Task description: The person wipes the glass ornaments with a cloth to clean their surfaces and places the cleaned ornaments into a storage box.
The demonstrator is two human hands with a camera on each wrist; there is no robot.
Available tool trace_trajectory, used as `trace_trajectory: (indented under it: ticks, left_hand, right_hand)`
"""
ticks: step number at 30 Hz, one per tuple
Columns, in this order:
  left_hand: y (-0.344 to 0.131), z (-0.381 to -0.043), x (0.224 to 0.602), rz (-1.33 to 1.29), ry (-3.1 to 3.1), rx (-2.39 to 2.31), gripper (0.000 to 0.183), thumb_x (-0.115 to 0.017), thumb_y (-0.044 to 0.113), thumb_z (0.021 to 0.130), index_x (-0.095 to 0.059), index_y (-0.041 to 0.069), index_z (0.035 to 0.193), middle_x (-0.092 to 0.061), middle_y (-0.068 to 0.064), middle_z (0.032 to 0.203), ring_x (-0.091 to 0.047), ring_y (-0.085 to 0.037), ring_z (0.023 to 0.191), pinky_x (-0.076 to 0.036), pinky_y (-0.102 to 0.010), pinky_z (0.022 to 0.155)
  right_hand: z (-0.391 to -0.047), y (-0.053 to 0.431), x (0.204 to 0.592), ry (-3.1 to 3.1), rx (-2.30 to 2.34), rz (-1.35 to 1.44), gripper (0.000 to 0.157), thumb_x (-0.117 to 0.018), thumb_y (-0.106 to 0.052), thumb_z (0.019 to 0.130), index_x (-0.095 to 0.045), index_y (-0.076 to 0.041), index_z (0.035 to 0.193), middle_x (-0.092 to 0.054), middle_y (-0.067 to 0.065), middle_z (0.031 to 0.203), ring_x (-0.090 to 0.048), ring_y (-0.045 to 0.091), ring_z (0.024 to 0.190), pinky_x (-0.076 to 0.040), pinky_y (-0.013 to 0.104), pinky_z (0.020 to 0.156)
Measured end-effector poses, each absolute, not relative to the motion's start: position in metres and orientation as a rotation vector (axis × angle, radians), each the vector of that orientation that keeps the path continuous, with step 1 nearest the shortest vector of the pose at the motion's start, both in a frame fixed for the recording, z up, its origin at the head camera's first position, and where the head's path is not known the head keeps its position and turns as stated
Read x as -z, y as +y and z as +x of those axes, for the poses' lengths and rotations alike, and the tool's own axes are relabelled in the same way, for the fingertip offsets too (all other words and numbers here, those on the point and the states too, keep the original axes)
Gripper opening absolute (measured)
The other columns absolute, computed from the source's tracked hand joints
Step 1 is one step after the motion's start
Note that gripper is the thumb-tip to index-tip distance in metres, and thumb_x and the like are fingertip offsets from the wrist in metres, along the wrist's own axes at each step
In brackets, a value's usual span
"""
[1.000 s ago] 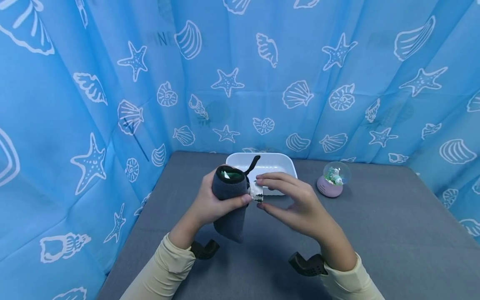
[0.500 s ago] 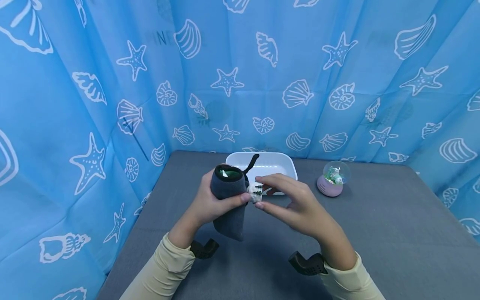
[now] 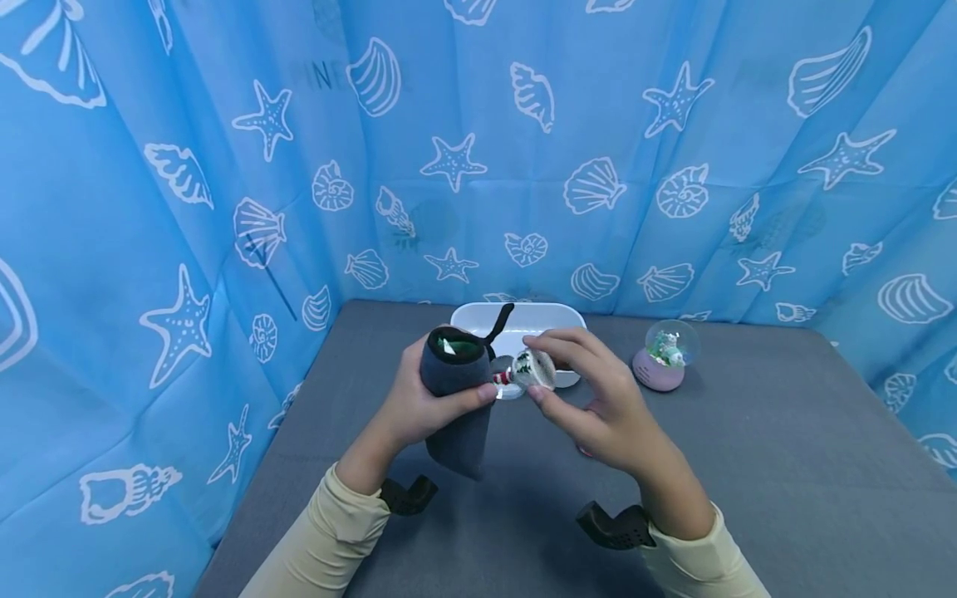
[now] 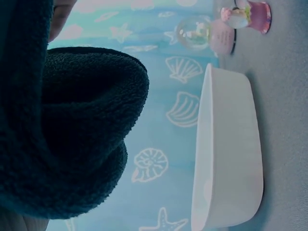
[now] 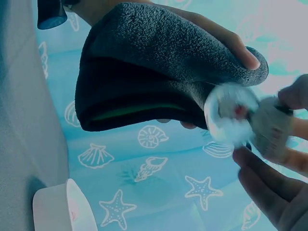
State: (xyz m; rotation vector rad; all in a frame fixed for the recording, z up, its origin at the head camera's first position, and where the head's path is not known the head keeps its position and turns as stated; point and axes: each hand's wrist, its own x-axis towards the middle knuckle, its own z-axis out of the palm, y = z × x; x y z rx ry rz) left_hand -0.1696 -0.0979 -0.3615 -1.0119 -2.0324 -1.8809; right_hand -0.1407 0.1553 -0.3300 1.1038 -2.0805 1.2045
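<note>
My left hand (image 3: 424, 409) grips a dark grey fuzzy cloth (image 3: 452, 378), bunched into a tube with a black loop. Something green and glossy shows in its upper opening. My right hand (image 3: 600, 399) pinches the base of a small snow globe (image 3: 534, 370) between fingers and thumb. Tiny dark trees decorate that base, and a red and white figure sits inside the glass. The globe is tipped sideways, glass facing the cloth. In the right wrist view the glass (image 5: 231, 113) is blurred and overlaps the cloth's edge; whether they touch, I cannot tell.
Behind the hands stands a white tray (image 3: 553, 312) on the grey table (image 3: 785, 432). A purple-based snow globe (image 3: 660, 372) stands to the right. In the left wrist view a pink-based snow globe (image 4: 260, 17) is near it. A blue shell-patterned curtain (image 3: 478, 216) hangs behind.
My right hand has turned the snow globe and drawn it slightly right, away from the cloth, so more of its base and glass show. The left hand stays nearly still.
</note>
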Motion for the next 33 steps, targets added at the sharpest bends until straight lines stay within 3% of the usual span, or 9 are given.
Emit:
trace_trajectory:
  ticks: [3, 6, 9, 13, 17, 24, 28, 33]
  left_hand:
    - [-0.0980, -0.1701, 0.3619, -0.988, -2.039, 1.865, 0.064, -0.085, 0.053, 0.088, -0.065, 0.005, 0.125, -0.070, -0.014, 0.109, -0.067, -0.021, 0.095, -0.058, -0.038, 0.086]
    - [-0.0983, -0.1705, 0.3629, -0.974, -2.050, 1.865, 0.063, -0.085, 0.054, 0.087, -0.065, 0.006, 0.124, -0.070, -0.013, 0.109, -0.067, -0.021, 0.095, -0.058, -0.038, 0.085]
    - [-0.0981, -0.1709, 0.3636, -0.972, -2.050, 1.875, 0.062, -0.085, 0.053, 0.087, -0.066, 0.007, 0.124, -0.070, -0.013, 0.109, -0.068, -0.022, 0.095, -0.059, -0.039, 0.085]
    - [-0.0978, -0.1717, 0.3645, -0.974, -2.044, 1.873, 0.064, -0.084, 0.057, 0.086, -0.066, 0.007, 0.123, -0.070, -0.014, 0.108, -0.068, -0.023, 0.094, -0.059, -0.040, 0.084]
    - [-0.0978, -0.1720, 0.3650, -0.963, -2.069, 1.859, 0.065, -0.084, 0.059, 0.086, -0.066, 0.008, 0.124, -0.070, -0.012, 0.109, -0.067, -0.023, 0.095, -0.058, -0.039, 0.085]
    - [-0.0978, -0.1715, 0.3657, -0.984, -2.083, 1.858, 0.064, -0.084, 0.055, 0.088, -0.065, 0.009, 0.127, -0.069, -0.012, 0.110, -0.067, -0.024, 0.094, -0.058, -0.041, 0.084]
    - [-0.0976, -0.1717, 0.3653, -0.984, -2.092, 1.859, 0.065, -0.084, 0.056, 0.087, -0.065, 0.010, 0.128, -0.070, -0.012, 0.111, -0.067, -0.023, 0.096, -0.058, -0.041, 0.085]
    - [-0.0982, -0.1722, 0.3662, -0.989, -2.100, 1.876, 0.064, -0.085, 0.054, 0.087, -0.064, 0.009, 0.128, -0.069, -0.012, 0.111, -0.067, -0.024, 0.096, -0.057, -0.043, 0.086]
  right_hand:
    - [-0.1427, 0.1564, 0.3295, -2.017, -1.191, 1.070, 0.046, -0.075, 0.001, 0.090, -0.068, -0.002, 0.135, -0.065, 0.014, 0.125, -0.058, 0.018, 0.115, -0.047, 0.021, 0.097]
    - [-0.1453, 0.1574, 0.3304, -1.982, -1.187, 1.051, 0.041, -0.069, -0.004, 0.098, -0.065, 0.000, 0.138, -0.060, 0.018, 0.126, -0.056, 0.018, 0.116, -0.049, 0.019, 0.093]
    - [-0.1451, 0.1581, 0.3310, -2.000, -1.226, 1.028, 0.043, -0.065, -0.001, 0.100, -0.059, 0.001, 0.143, -0.055, 0.019, 0.131, -0.056, 0.014, 0.109, -0.052, 0.017, 0.077]
    - [-0.1418, 0.1580, 0.3309, -2.090, -1.314, 0.994, 0.054, -0.067, 0.009, 0.095, -0.052, -0.001, 0.146, -0.050, 0.016, 0.134, -0.055, 0.010, 0.099, -0.055, 0.018, 0.064]
    - [-0.1398, 0.1569, 0.3310, -2.177, -1.327, 0.980, 0.064, -0.076, 0.010, 0.089, -0.051, -0.005, 0.146, -0.053, 0.012, 0.129, -0.063, 0.010, 0.094, -0.059, 0.022, 0.064]
    - [-0.1400, 0.1547, 0.3338, -2.198, -1.272, 0.985, 0.086, -0.095, 0.002, 0.073, -0.051, -0.008, 0.147, -0.071, 0.011, 0.116, -0.076, 0.018, 0.101, -0.064, 0.028, 0.067]
    - [-0.1393, 0.1545, 0.3338, -2.211, -1.273, 0.972, 0.080, -0.099, 0.000, 0.067, -0.054, -0.005, 0.134, -0.074, 0.008, 0.112, -0.077, 0.018, 0.102, -0.064, 0.028, 0.069]
    - [-0.1397, 0.1537, 0.3335, -2.214, -1.267, 0.986, 0.066, -0.098, 0.002, 0.068, -0.058, -0.004, 0.120, -0.073, 0.004, 0.106, -0.075, 0.013, 0.100, -0.064, 0.028, 0.070]
